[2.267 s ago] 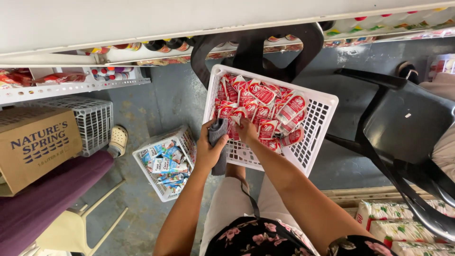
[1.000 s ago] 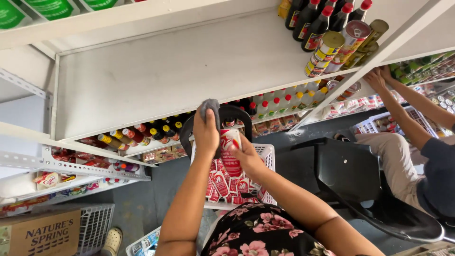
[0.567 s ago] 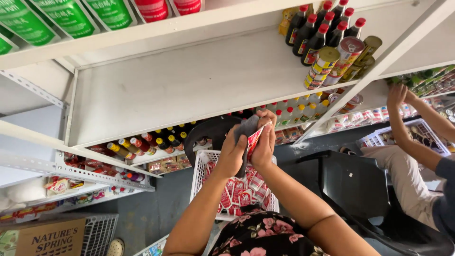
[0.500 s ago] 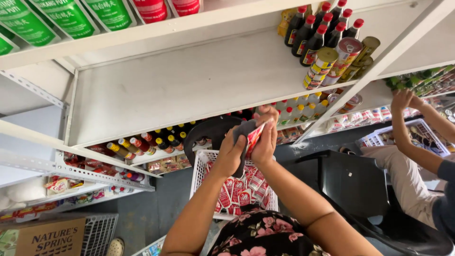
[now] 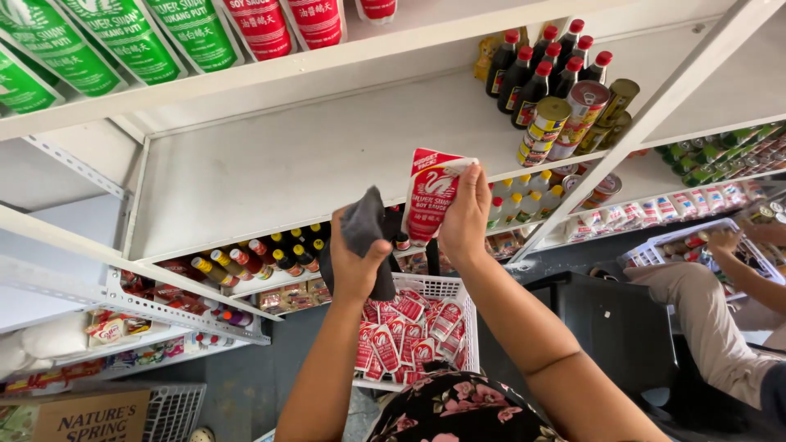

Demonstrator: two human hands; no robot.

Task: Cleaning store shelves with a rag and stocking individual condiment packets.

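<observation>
My right hand (image 5: 463,219) holds a red and white sauce pouch (image 5: 431,194) up in front of a bare white shelf (image 5: 270,176). Beside it my left hand (image 5: 354,260) grips a dark grey cloth (image 5: 365,230), just left of the pouch and slightly lower. Below both hands stands a white plastic basket (image 5: 439,286) holding several more red pouches (image 5: 401,337). My forearms rise from the bottom of the view over a floral garment.
Dark sauce bottles (image 5: 536,65) and cans (image 5: 573,115) stand at the shelf's right end. Green and red pouches (image 5: 131,33) line the shelf above. Small bottles (image 5: 246,262) fill a lower shelf. Another person (image 5: 720,311) sits at the right by a white basket. A cardboard box (image 5: 82,416) lies bottom left.
The view tilted up from the basket to the shelves. My right hand took a pouch from the basket and lifted it to the bare shelf; my left hand rose alongside with the cloth.
</observation>
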